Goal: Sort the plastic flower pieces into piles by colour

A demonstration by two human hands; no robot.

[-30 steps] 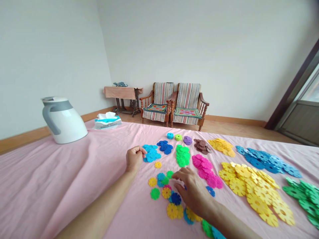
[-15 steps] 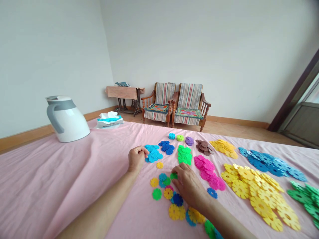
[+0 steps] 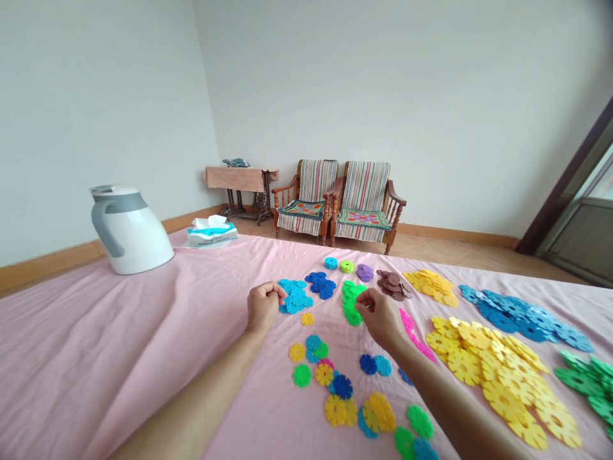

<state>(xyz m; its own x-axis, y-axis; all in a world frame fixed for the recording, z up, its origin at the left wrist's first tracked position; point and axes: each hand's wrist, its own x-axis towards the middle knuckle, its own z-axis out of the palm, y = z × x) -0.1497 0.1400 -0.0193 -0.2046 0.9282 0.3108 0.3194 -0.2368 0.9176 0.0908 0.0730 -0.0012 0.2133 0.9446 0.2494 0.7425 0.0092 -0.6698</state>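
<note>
Flat plastic flower discs lie sorted by colour on a pink cloth point(image 3: 143, 345). My left hand point(image 3: 262, 305) is curled into a loose fist beside the light blue pile point(image 3: 294, 296), fingertips touching it. My right hand point(image 3: 382, 316) hovers over the green pile point(image 3: 352, 299) with fingers pinched together; what they hold is too small to make out. It hides part of the pink pile point(image 3: 416, 337). A loose mix of discs point(image 3: 335, 383) lies nearer me, between my forearms.
A white kettle point(image 3: 129, 229) and a tissue pack point(image 3: 211, 232) stand at the far left. Dark blue, brown, orange-yellow, large yellow point(image 3: 502, 370), blue point(image 3: 522, 316) and green point(image 3: 589, 383) piles spread to the right. Two wooden chairs point(image 3: 340, 203) stand by the far wall.
My right hand has lifted off the mixed discs and moved away from me to the green pile. The left hand has stayed by the light blue pile.
</note>
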